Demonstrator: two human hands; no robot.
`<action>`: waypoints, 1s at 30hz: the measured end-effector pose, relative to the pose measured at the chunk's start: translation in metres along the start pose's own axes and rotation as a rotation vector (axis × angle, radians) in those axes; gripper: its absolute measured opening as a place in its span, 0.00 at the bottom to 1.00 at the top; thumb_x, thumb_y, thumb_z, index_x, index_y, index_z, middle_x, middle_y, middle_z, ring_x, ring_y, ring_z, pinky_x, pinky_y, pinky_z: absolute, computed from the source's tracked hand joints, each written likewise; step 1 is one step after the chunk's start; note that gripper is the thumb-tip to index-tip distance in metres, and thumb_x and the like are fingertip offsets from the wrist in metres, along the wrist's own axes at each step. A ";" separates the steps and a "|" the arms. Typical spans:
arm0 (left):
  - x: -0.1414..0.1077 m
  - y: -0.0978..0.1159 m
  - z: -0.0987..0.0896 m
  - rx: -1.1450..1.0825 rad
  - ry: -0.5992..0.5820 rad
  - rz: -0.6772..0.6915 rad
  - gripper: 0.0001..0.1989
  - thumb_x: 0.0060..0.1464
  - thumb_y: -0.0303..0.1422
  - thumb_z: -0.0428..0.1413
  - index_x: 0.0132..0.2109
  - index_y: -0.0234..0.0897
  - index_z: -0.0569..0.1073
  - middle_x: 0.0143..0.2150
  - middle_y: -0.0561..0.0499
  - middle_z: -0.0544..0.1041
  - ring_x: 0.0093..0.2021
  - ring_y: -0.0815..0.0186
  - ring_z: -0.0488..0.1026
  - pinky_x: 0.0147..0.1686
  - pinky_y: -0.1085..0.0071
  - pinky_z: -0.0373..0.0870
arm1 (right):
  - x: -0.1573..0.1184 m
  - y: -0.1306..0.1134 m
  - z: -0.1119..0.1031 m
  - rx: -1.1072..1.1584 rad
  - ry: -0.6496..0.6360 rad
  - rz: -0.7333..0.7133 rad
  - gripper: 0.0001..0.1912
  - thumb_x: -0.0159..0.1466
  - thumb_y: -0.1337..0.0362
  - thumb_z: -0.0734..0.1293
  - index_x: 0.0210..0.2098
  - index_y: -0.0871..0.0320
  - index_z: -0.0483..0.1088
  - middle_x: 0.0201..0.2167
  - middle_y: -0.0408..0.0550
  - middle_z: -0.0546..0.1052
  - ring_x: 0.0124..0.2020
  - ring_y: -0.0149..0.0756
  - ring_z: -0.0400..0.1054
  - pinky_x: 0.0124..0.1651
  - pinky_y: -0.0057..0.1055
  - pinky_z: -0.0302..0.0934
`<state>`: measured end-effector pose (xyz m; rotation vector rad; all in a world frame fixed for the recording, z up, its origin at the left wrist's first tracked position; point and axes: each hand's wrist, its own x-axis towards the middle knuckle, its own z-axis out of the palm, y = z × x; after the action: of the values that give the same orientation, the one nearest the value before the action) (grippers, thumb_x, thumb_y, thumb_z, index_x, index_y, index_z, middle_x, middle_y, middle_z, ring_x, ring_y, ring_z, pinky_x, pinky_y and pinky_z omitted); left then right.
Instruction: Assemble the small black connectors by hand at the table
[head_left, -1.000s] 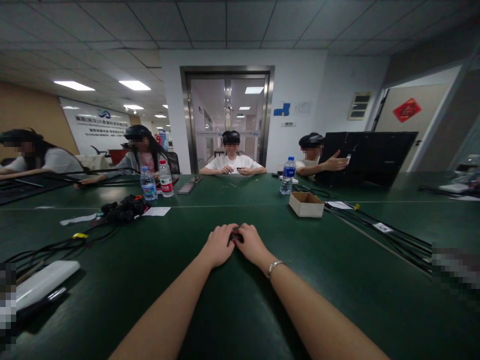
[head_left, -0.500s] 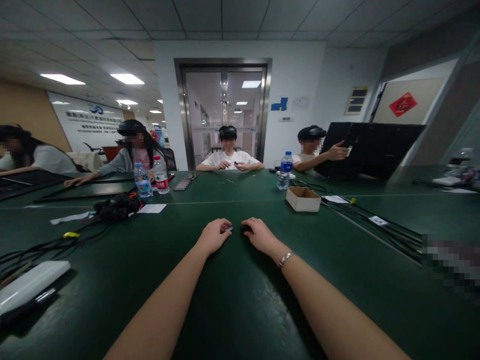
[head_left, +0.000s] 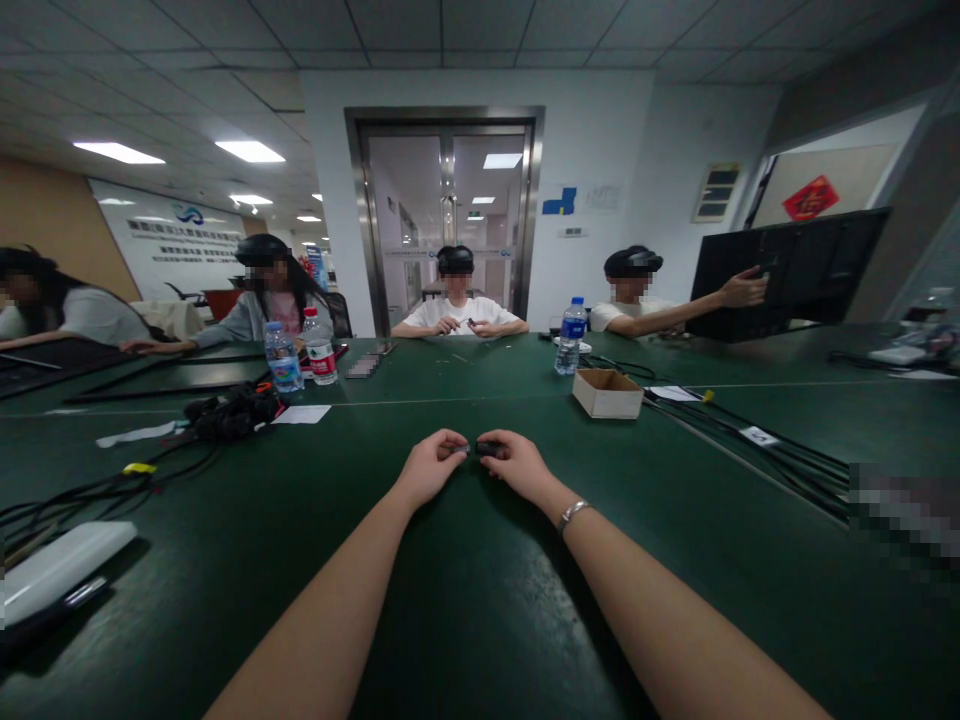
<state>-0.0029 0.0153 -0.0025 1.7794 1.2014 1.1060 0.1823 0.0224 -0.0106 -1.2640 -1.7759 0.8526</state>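
Observation:
My left hand [head_left: 433, 467] is closed in a pinch on a small grey piece [head_left: 463, 449] just above the green table [head_left: 480, 600]. Facing it, my right hand [head_left: 517, 463] pinches a small black object [head_left: 489, 449]. The two items are close together, end toward end, with a narrow gap between them. Both are too small to identify. A silver bracelet [head_left: 574, 515] is round my right wrist.
An open cardboard box [head_left: 607, 400] stands beyond my right hand. Bottles [head_left: 571, 338], black cables [head_left: 795, 465], a dark cable bundle [head_left: 232, 410] and a white device [head_left: 71, 570] lie around. Several people sit across; one person's hand [head_left: 744, 288] touches a black monitor [head_left: 795, 270].
My hands have come slightly closer together, and the black object in my right hand shows more clearly. At the right, the black monitor has shifted right with the other person's arm stretched further out.

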 end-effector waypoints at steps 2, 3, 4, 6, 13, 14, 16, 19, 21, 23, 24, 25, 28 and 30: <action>0.001 0.001 0.001 -0.002 0.021 0.002 0.08 0.50 0.30 0.57 0.40 0.37 0.75 0.41 0.47 0.78 0.40 0.64 0.75 0.45 0.66 0.71 | 0.000 0.001 0.000 -0.029 0.019 -0.032 0.17 0.54 0.73 0.68 0.44 0.59 0.72 0.29 0.44 0.74 0.23 0.26 0.67 0.28 0.25 0.62; 0.002 0.001 0.002 -0.005 0.031 0.002 0.08 0.50 0.30 0.58 0.40 0.37 0.75 0.40 0.47 0.78 0.40 0.64 0.75 0.45 0.66 0.71 | -0.001 0.002 0.000 -0.045 0.026 -0.045 0.17 0.54 0.72 0.68 0.44 0.59 0.72 0.29 0.44 0.74 0.23 0.26 0.67 0.28 0.25 0.62; 0.002 0.003 0.002 -0.010 0.035 0.000 0.08 0.50 0.30 0.58 0.40 0.36 0.75 0.40 0.47 0.78 0.40 0.64 0.75 0.45 0.66 0.71 | -0.001 0.002 -0.001 -0.060 0.030 -0.053 0.17 0.54 0.72 0.68 0.44 0.59 0.73 0.28 0.44 0.74 0.23 0.26 0.67 0.28 0.25 0.62; 0.001 0.005 0.003 -0.017 0.023 0.005 0.09 0.50 0.31 0.58 0.40 0.36 0.76 0.40 0.47 0.78 0.41 0.64 0.75 0.46 0.66 0.71 | -0.001 0.001 -0.002 -0.081 0.025 -0.062 0.18 0.54 0.71 0.68 0.44 0.59 0.73 0.26 0.43 0.73 0.24 0.26 0.66 0.28 0.25 0.61; -0.002 0.007 0.003 -0.007 0.010 0.030 0.09 0.50 0.32 0.58 0.40 0.37 0.76 0.40 0.47 0.79 0.41 0.63 0.75 0.46 0.66 0.70 | 0.000 0.001 -0.002 -0.122 0.022 -0.112 0.18 0.52 0.70 0.69 0.43 0.58 0.73 0.32 0.44 0.74 0.27 0.27 0.66 0.32 0.26 0.62; -0.003 0.007 0.003 -0.005 0.011 0.030 0.09 0.51 0.33 0.57 0.40 0.37 0.76 0.40 0.47 0.79 0.41 0.63 0.75 0.46 0.66 0.70 | 0.000 0.001 -0.002 -0.128 0.023 -0.119 0.18 0.52 0.70 0.69 0.43 0.58 0.73 0.33 0.45 0.74 0.28 0.27 0.66 0.32 0.26 0.62; -0.003 0.006 0.003 -0.001 0.011 0.027 0.09 0.51 0.34 0.57 0.40 0.37 0.77 0.40 0.47 0.79 0.41 0.63 0.75 0.46 0.66 0.70 | -0.001 0.000 -0.002 -0.123 0.026 -0.127 0.18 0.52 0.69 0.69 0.43 0.58 0.73 0.36 0.46 0.74 0.29 0.27 0.66 0.34 0.27 0.63; -0.003 0.006 0.002 -0.004 0.015 0.023 0.09 0.51 0.34 0.57 0.40 0.37 0.76 0.40 0.47 0.78 0.41 0.63 0.75 0.45 0.66 0.70 | -0.002 -0.001 -0.002 -0.085 0.040 -0.132 0.21 0.51 0.69 0.69 0.46 0.57 0.70 0.38 0.45 0.73 0.30 0.27 0.66 0.35 0.27 0.63; -0.003 0.004 0.003 -0.021 0.028 0.030 0.10 0.50 0.34 0.58 0.40 0.37 0.76 0.39 0.47 0.78 0.41 0.64 0.74 0.45 0.67 0.70 | -0.003 -0.002 -0.002 -0.070 0.052 -0.139 0.21 0.51 0.68 0.69 0.45 0.57 0.68 0.37 0.44 0.73 0.30 0.27 0.66 0.34 0.28 0.62; -0.002 0.001 0.003 -0.045 0.050 0.034 0.10 0.50 0.34 0.59 0.40 0.36 0.75 0.39 0.47 0.78 0.40 0.64 0.74 0.44 0.67 0.70 | -0.004 -0.003 -0.002 -0.069 0.053 -0.150 0.18 0.51 0.67 0.70 0.42 0.57 0.68 0.36 0.43 0.73 0.30 0.28 0.65 0.34 0.28 0.62; -0.002 0.000 0.004 -0.056 0.057 0.035 0.10 0.49 0.35 0.59 0.39 0.36 0.74 0.38 0.47 0.78 0.40 0.64 0.74 0.44 0.68 0.70 | -0.004 -0.003 -0.002 -0.071 0.055 -0.154 0.17 0.51 0.66 0.70 0.40 0.58 0.68 0.35 0.43 0.73 0.30 0.28 0.65 0.34 0.28 0.61; -0.002 0.000 0.004 -0.063 0.061 0.034 0.10 0.49 0.35 0.59 0.39 0.36 0.74 0.38 0.48 0.78 0.39 0.64 0.74 0.43 0.68 0.70 | -0.004 -0.003 -0.002 -0.074 0.057 -0.157 0.15 0.51 0.65 0.70 0.39 0.58 0.68 0.35 0.43 0.73 0.30 0.28 0.65 0.35 0.28 0.61; -0.001 0.000 0.003 -0.062 0.053 0.028 0.10 0.49 0.36 0.59 0.38 0.36 0.74 0.37 0.47 0.77 0.39 0.64 0.74 0.43 0.68 0.69 | -0.004 -0.003 -0.002 -0.063 0.061 -0.152 0.15 0.52 0.63 0.70 0.38 0.57 0.68 0.34 0.43 0.73 0.30 0.29 0.64 0.34 0.28 0.61; -0.002 0.001 0.003 -0.051 0.052 0.014 0.10 0.50 0.36 0.58 0.38 0.36 0.75 0.37 0.48 0.77 0.39 0.64 0.74 0.43 0.68 0.69 | -0.004 -0.002 -0.002 -0.040 0.049 -0.145 0.15 0.52 0.61 0.70 0.39 0.57 0.69 0.32 0.43 0.73 0.29 0.29 0.65 0.34 0.28 0.61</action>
<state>-0.0005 0.0130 -0.0031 1.7331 1.1823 1.1874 0.1840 0.0180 -0.0092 -1.1558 -1.8294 0.7020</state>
